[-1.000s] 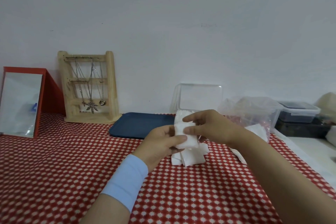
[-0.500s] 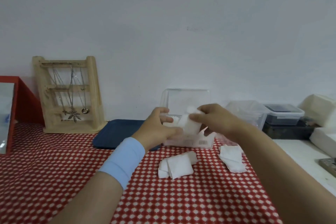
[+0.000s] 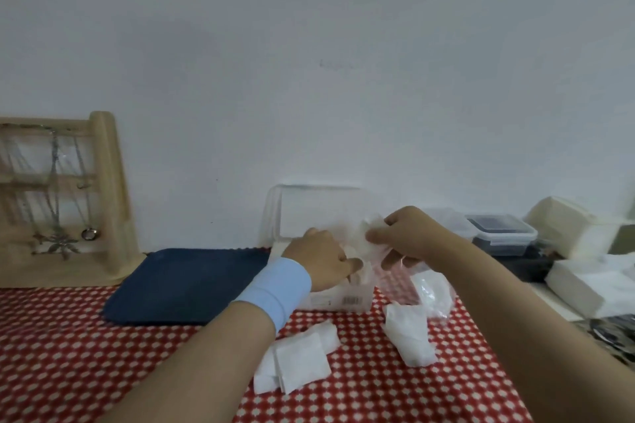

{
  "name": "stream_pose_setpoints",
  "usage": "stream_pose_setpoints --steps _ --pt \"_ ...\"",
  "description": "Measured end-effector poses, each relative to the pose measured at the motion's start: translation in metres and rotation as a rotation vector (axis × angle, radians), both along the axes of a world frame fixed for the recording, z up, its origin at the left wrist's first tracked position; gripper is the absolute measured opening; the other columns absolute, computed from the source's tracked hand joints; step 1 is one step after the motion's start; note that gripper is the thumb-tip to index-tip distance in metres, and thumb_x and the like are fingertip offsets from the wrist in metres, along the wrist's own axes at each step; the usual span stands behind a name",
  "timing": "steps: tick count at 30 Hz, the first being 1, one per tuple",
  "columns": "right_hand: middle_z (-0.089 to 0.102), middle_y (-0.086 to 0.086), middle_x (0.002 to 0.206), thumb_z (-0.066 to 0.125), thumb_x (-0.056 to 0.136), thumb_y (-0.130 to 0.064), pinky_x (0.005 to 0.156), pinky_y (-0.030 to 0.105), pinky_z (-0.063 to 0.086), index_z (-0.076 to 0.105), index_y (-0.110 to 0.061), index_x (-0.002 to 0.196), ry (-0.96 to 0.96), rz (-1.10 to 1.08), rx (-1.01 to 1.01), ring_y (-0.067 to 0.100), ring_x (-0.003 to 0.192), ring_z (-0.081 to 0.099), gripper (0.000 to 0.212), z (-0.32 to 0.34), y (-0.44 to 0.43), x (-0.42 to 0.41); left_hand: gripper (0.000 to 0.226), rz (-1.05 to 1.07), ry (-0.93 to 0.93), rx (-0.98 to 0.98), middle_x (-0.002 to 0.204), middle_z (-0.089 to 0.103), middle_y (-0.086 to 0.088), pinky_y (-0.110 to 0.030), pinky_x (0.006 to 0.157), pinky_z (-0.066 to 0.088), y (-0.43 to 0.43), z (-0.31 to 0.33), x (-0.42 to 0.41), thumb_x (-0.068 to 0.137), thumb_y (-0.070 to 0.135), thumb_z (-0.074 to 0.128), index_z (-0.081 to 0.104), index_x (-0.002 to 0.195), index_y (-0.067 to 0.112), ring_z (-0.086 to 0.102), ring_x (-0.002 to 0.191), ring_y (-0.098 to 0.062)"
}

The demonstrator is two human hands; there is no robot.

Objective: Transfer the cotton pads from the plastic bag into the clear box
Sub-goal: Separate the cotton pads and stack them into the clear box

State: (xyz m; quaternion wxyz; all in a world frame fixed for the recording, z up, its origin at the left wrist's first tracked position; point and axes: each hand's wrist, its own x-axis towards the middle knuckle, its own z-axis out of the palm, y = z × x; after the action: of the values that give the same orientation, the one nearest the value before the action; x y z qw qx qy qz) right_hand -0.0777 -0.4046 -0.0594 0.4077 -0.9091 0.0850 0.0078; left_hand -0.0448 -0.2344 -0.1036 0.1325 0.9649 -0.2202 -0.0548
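Near: two loose heaps of cotton pads point(image 3: 295, 361) on the bench point(image 3: 103, 354), unmoved | Mid: left hand point(image 3: 321, 263) curled at the clear box point(image 3: 338, 295), hold unclear; right hand point(image 3: 405, 237) pinching pads above it | Far: plastic bag point(image 3: 429, 288) sagging beside the box, some pads inside | Progress: midway, I'd say.

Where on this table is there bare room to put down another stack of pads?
The navy tray is bare, and so is the checked cloth in front of it, left of the left forearm. Around the clear box it is crowded: both hands, the plastic bag and two loose pad piles.
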Motion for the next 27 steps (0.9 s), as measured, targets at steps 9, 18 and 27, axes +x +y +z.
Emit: stream_pose_setpoints --steps 9,18,27 --pt "0.061 -0.002 0.062 0.083 0.078 -0.027 0.044 0.02 0.04 0.059 -0.011 0.067 0.131 0.118 -0.391 0.011 0.046 0.06 0.032 -0.005 0.015 0.013 0.036 -0.005 0.017 0.159 0.125 0.054 -0.003 -0.035 0.096 0.048 0.0 0.014 0.003 0.087 0.04 0.061 0.071 0.122 0.035 0.049 0.117 -0.022" --pt "0.061 -0.004 0.085 0.077 0.081 -0.04 0.073 0.028 0.049 0.058 -0.018 0.094 0.19 0.069 -0.943 0.018 0.083 0.062 0.032 -0.016 0.051 0.024 0.039 -0.047 -0.018 0.227 0.137 0.044 -0.002 -0.042 0.109 0.034 0.012 0.004 0.007 0.092 0.058 0.05 0.064 0.127 0.047 0.034 0.132 -0.026" --pt "0.062 0.015 0.116 0.045 0.103 -0.021 0.089 0.029 0.042 0.061 0.001 0.124 0.345 0.179 -0.555 0.024 0.099 0.055 0.034 -0.018 0.05 0.021 0.046 -0.109 -0.069 0.071 0.142 0.04 0.002 -0.04 0.112 0.024 0.029 -0.018 0.005 0.101 0.046 0.038 0.045 0.146 0.04 0.027 0.135 -0.021"
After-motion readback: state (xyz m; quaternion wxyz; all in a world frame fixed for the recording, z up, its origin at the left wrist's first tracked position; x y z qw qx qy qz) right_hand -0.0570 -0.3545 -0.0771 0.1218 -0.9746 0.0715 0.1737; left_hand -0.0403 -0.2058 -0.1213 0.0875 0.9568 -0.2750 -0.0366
